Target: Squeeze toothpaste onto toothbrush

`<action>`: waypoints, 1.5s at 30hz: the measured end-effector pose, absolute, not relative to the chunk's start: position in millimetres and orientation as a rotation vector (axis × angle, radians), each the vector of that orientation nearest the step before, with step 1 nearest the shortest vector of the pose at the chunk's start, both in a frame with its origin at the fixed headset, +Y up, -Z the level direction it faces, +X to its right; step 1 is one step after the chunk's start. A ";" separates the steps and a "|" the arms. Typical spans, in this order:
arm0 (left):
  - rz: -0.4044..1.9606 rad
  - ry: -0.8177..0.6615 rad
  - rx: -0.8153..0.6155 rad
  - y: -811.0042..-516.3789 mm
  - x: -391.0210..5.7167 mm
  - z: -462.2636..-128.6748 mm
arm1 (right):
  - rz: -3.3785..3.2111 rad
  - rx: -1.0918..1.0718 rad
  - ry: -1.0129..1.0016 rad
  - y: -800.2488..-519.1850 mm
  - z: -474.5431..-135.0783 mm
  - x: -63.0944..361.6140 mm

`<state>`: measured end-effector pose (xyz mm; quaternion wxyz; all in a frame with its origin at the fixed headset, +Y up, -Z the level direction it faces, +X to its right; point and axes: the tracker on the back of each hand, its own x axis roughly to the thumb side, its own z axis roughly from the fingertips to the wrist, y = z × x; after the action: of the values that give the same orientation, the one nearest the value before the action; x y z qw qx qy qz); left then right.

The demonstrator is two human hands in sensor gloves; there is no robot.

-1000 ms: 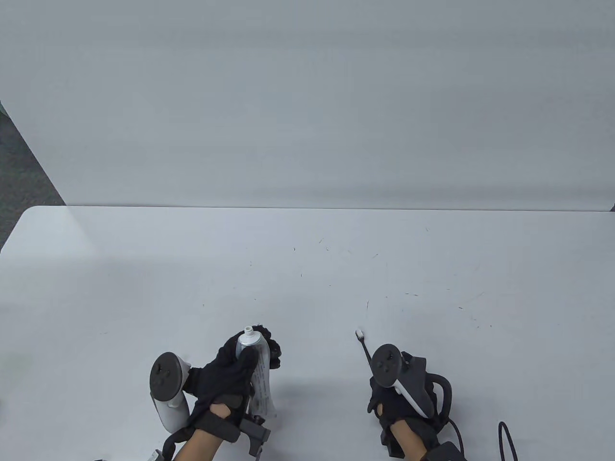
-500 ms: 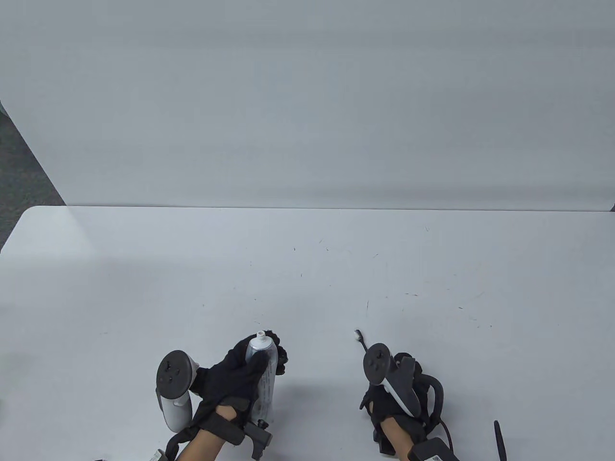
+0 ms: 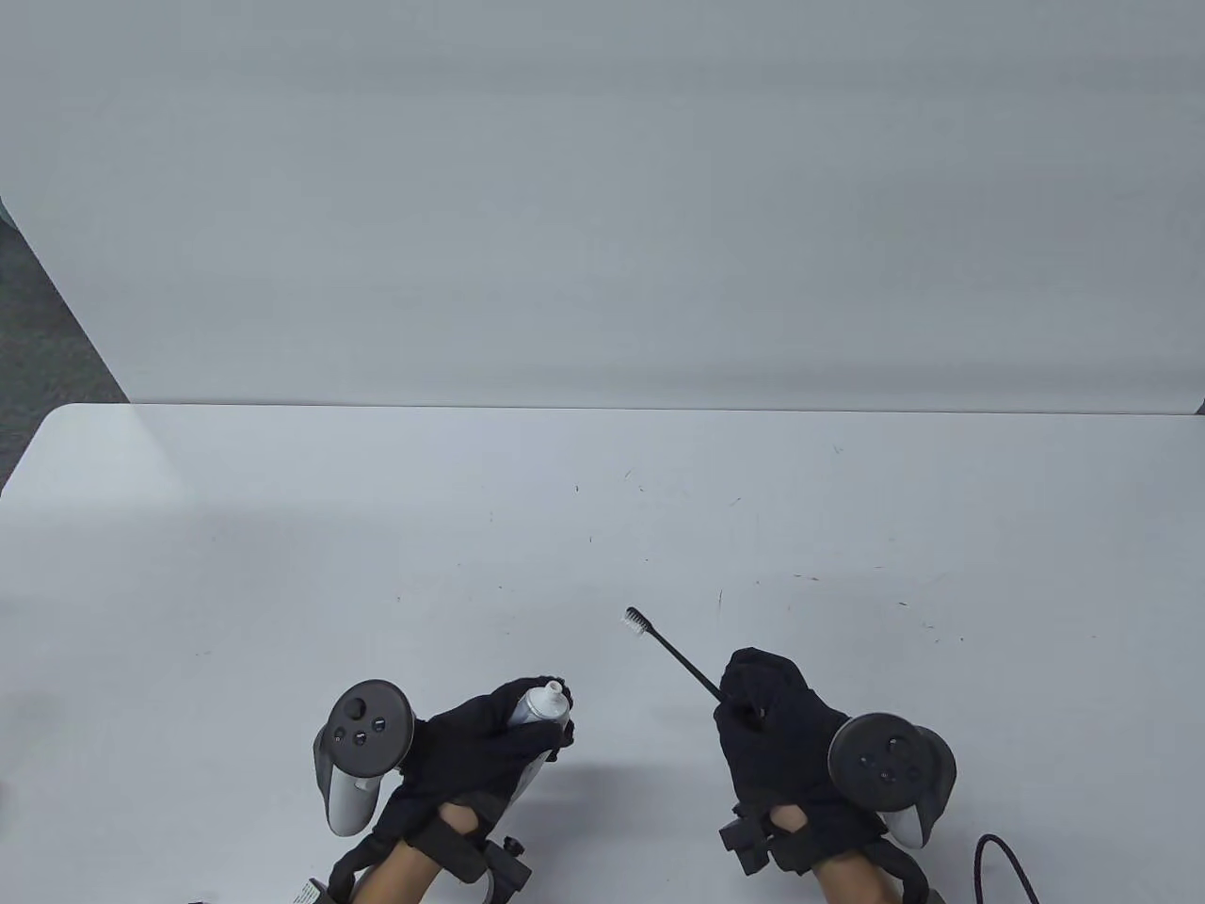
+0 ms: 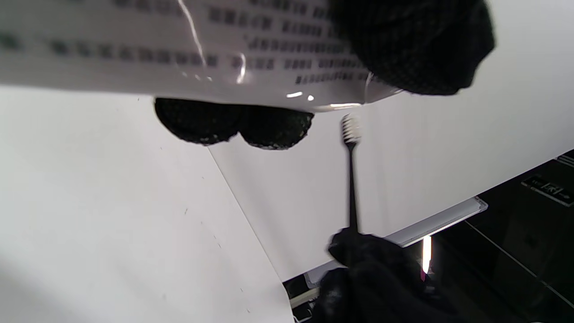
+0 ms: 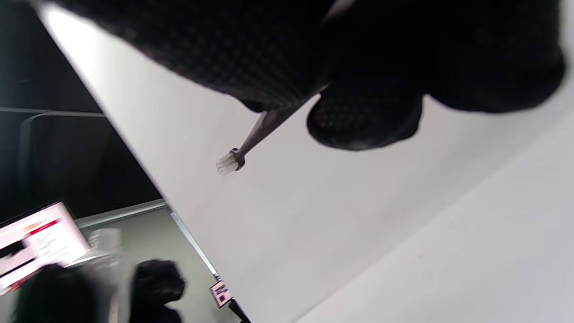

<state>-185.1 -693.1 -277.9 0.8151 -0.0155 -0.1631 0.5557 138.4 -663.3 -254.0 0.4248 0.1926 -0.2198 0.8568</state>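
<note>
Left fingers (image 3: 527, 692) grip uncapped white tube (image 3: 538, 704); right fingers (image 3: 753, 678) hold black, white-bristled toothbrush (image 3: 670, 650).

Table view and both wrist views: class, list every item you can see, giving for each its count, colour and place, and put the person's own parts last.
Toothpaste tube: one, white with dark print, uncapped nozzle pointing up and right, gripped in the left hand.
Toothbrush: one, black handle with white bristles, held by the right hand, head angled toward the tube.
Table: one, white, with small dark marks, under both hands.
Cable: one, dark, at the bottom right edge of the table view.
Left hand: one, black glove, grey tracker on its back, bottom centre-left.
Right hand: one, black glove, grey tracker on its back, bottom centre-right.
</note>
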 end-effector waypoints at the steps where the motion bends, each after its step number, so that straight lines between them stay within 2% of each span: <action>1: 1.173 -0.346 -0.028 -692.8 -184.6 -278.2 | 2.201 0.549 -0.631 -658.0 -245.3 130.8; 5: 1.118 -0.341 -0.033 -690.8 -183.6 -277.1 | 2.371 0.763 -0.883 -650.0 -221.7 103.0; 11: 1.030 -0.324 -0.034 -688.8 -182.3 -276.5 | 2.388 0.815 -0.929 -649.5 -214.7 95.4; 37: 0.979 -0.253 -0.039 -689.3 -185.0 -277.9 | 2.438 0.807 -0.910 -650.4 -215.3 95.8; 45: 0.971 -0.225 -0.022 -688.8 -187.6 -277.9 | 2.388 0.729 -0.782 -652.8 -222.6 100.4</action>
<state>-187.6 -688.8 -277.9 0.8784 -0.0107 -0.1081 0.4655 100.4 -652.8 -222.6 0.2597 0.2691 -0.2886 0.8814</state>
